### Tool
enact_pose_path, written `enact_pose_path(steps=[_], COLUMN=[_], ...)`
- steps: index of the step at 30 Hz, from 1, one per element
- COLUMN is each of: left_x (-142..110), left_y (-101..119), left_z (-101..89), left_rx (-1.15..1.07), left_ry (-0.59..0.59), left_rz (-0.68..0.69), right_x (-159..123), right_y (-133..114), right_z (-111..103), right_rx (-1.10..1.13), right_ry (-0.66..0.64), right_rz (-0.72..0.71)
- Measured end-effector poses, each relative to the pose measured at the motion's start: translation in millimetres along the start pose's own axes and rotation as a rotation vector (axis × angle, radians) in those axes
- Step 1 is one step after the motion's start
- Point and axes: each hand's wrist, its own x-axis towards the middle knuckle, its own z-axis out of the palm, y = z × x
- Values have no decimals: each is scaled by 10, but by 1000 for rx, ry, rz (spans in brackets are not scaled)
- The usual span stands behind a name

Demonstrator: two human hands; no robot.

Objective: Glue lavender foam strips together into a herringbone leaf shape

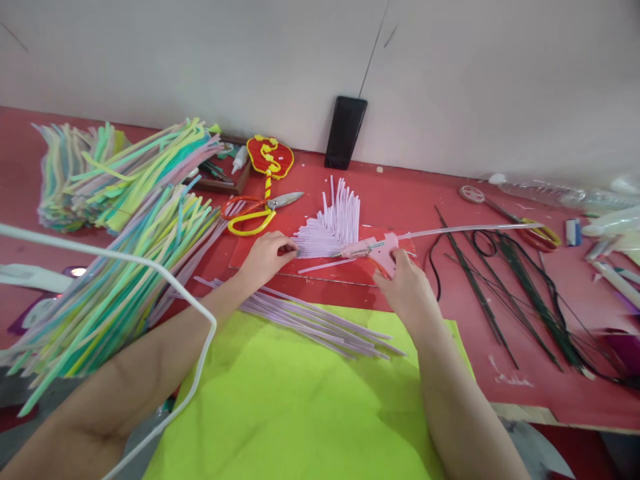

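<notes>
My right hand (409, 287) is wrapped around a pink hot glue gun (384, 253), a long clear glue stick (470, 228) sticking out behind it. The nozzle points left, at the lower edge of a leaf-like piece of lavender pipe cleaners (333, 223) laid in slanting rows. At that piece's lower left corner, my left hand (266, 259) pinches the pipe cleaner ends between thumb and finger. Beneath lies a red board (320, 272). One loose lavender pipe cleaner (325, 265) rests just below the piece, and several more lavender pipe cleaners (320, 323) lie nearer me on yellow-green cloth (310, 407).
Multicoloured pipe cleaner bundles (125, 267) fill the left side. Scissors (260, 212), a red-and-yellow ornament (270, 159) and a tray (240, 180) sit behind. A phone (346, 132) leans on the wall. Dark stems (480, 293) lie right. A white cable (203, 353) crosses the left foreground.
</notes>
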Motion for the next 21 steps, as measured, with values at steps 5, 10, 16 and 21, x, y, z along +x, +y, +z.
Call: enact_pose_path(steps=[5,10,16,21], left_x=[1,0,3,1], left_y=[-15,0,-10,-10], left_z=[9,0,2,3], left_rx=[6,6,14,14], left_ry=[0,-7,-5,-5], left_rz=[5,0,-4,-6], right_x=[-4,2,20,20], right_y=[24,60,81,75], right_z=[7,-1,-22,-47], right_rx=[-3,-7,13,-5], right_ry=[30,38,47,38], right_rz=[-12,-12,17,44])
